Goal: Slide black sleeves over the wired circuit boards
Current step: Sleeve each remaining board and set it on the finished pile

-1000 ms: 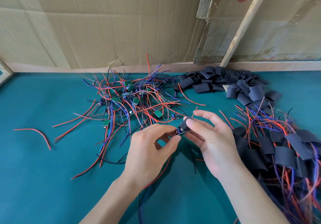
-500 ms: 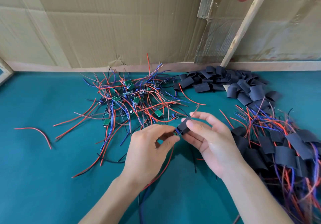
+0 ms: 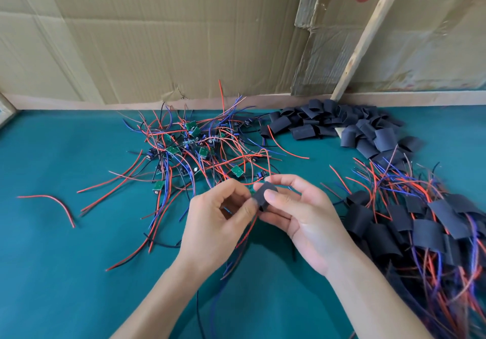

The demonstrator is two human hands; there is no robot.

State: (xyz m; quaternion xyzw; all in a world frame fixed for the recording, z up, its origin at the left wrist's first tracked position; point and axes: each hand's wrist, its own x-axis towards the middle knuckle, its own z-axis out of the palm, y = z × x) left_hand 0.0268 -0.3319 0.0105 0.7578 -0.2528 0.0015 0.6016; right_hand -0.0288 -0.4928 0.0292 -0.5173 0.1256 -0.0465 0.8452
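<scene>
Fingers: right hand (image 3: pixel 302 217) pinches a black sleeve (image 3: pixel 264 196) between thumb and curled fingers, above the green table (image 3: pixel 65 273). Left hand (image 3: pixel 218 223) is curled at the sleeve's near-left end, thumb tip touching it, pinching there. The board inside the sleeve is not visible. Red, blue and black wires (image 3: pixel 236 249) trail down from under the left hand toward the viewer.

Right of the hands: heap of sleeved boards (image 3: pixel 426 230) with wires sticking out. Left, well apart: a single loose red wire (image 3: pixel 52 201). Beyond the hands: tangle of bare green boards (image 3: pixel 194 149) with wires. Further back right: pile of empty sleeves (image 3: pixel 342 125) at the table's rear edge. Behind that: cardboard wall (image 3: pixel 157 36) and a leaning wooden stick (image 3: pixel 368 33).
</scene>
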